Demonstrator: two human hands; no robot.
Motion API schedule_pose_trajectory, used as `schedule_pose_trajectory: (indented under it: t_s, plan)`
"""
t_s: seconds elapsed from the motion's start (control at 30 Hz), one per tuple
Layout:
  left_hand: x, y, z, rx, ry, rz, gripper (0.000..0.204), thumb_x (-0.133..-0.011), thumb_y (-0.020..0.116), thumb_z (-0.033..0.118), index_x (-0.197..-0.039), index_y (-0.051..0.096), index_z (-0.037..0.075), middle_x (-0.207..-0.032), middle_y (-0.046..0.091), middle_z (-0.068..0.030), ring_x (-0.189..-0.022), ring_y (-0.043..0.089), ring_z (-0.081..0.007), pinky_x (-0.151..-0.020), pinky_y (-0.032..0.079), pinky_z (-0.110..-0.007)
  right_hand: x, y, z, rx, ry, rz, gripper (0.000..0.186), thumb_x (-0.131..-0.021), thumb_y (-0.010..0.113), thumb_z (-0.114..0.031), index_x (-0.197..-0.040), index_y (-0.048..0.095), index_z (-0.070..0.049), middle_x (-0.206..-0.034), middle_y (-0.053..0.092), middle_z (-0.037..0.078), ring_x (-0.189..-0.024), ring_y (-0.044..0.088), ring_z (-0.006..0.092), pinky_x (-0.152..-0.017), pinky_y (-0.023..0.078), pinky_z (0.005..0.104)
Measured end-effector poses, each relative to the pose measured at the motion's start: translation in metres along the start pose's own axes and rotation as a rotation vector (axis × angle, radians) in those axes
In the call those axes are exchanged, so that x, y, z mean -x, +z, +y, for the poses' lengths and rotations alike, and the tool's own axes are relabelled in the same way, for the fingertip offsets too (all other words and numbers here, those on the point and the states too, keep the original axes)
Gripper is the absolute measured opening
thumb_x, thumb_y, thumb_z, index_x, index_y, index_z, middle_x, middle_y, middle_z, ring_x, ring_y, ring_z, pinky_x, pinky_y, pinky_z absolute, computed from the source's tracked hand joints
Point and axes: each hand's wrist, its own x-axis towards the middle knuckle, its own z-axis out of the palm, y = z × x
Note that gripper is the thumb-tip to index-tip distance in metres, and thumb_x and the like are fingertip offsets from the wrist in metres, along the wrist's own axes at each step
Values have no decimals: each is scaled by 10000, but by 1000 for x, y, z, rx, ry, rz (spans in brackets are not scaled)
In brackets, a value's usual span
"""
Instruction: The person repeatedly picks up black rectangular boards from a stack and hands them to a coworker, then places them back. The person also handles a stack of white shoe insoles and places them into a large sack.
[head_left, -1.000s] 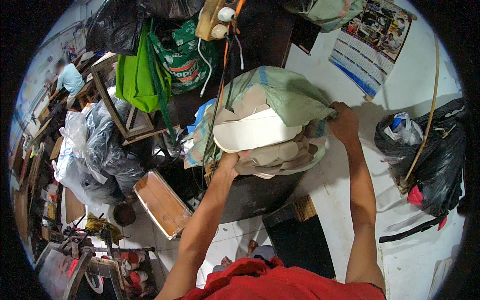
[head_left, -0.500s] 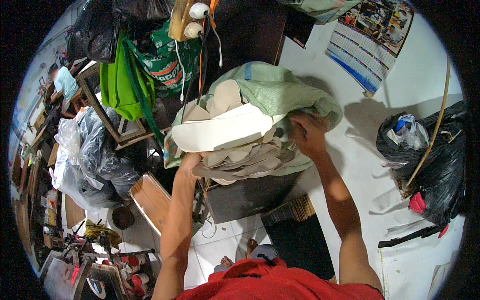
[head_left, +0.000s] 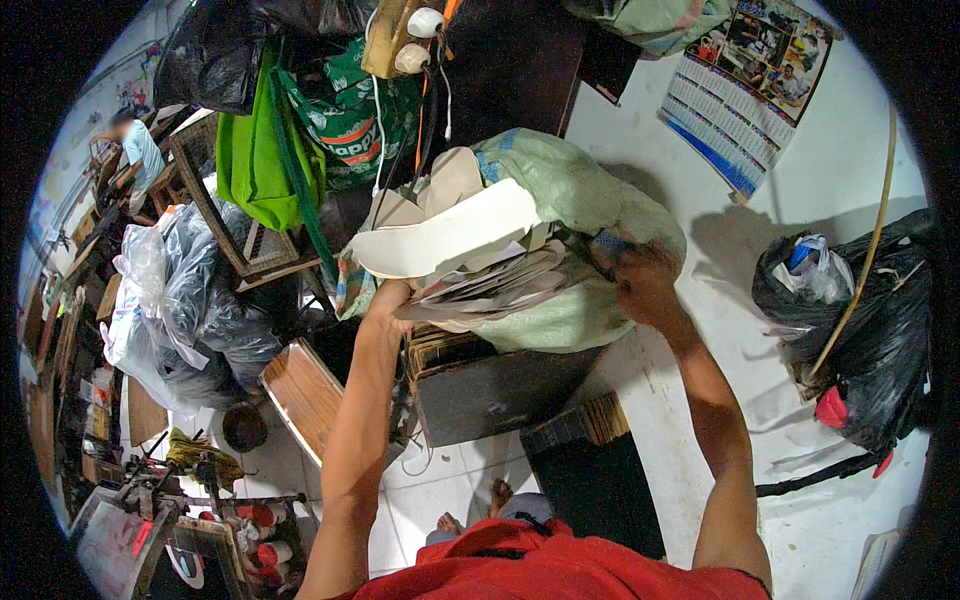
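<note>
Head view, pale green woven sack (head_left: 585, 200) stuffed with cream sole sheets (head_left: 450, 240), gripped by both hands

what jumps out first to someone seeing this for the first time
At the centre, a bulging pale green sack sits on a dark box, spilling a stack of flat cream cut-outs. The left hand props the stack from below while the right hand clutches the sack's side. A bright green bag hangs at upper left, and a black rubbish bag slumps at right.
</note>
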Motion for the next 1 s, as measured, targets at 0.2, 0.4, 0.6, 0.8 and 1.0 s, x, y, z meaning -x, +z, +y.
schedule_pose_trajectory:
  t_s: [0.2, 0.4, 0.6, 0.8, 1.0]
  plan:
    - [-33, 5, -14, -43, 20, -74, 329, -874, 517, 100, -1193, 467, 35, -1104, 543, -121, -979, 551, -253, -836, 504, -407, 32, -74, -29, -847, -229, -126, 120, -585, 611, 14, -612, 497, -11, -866, 603, 84, -916, 564, 275, -783, 428, 385]
    - [-34, 52, -77, 28, 154, 114, 350, -814, 622, 114, -1141, 518, 49, -1023, 586, -64, -896, 570, -174, -777, 489, -353, 21, -85, -56, -866, 225, 71, 297, -666, 732, -138, -918, 634, -16, -1027, 611, 142, -1040, 545, 286, -915, 407, 363]
    - [-44, 60, -102, -37, 330, 132, 486, -748, 674, 50, -1193, 483, 8, -1122, 560, -75, -993, 545, -196, -848, 440, -314, -62, -24, 8, -709, 704, 175, 631, -732, 717, -241, -1197, 443, 85, -1060, 582, 170, -970, 563, 248, -854, 455, 336]
    - [-54, 70, -135, -749, 489, 226, 516, -771, 670, 166, -1218, 469, 4, -1169, 545, -101, -1042, 537, -228, -865, 434, -307, -110, -87, 19, -1467, 646, 597, 159, -779, 624, -92, -897, 604, 12, -817, 629, 77, -682, 598, 159, -669, 503, 306]
    - [-83, 121, -141, -893, 571, 51, 502, -777, 656, 202, -1200, 479, -1, -1161, 544, -134, -1051, 530, -259, -876, 422, -340, -119, -71, -18, -723, 272, 455, 160, -760, 627, -121, -888, 612, -28, -830, 626, 108, -719, 614, 265, -696, 495, 357]
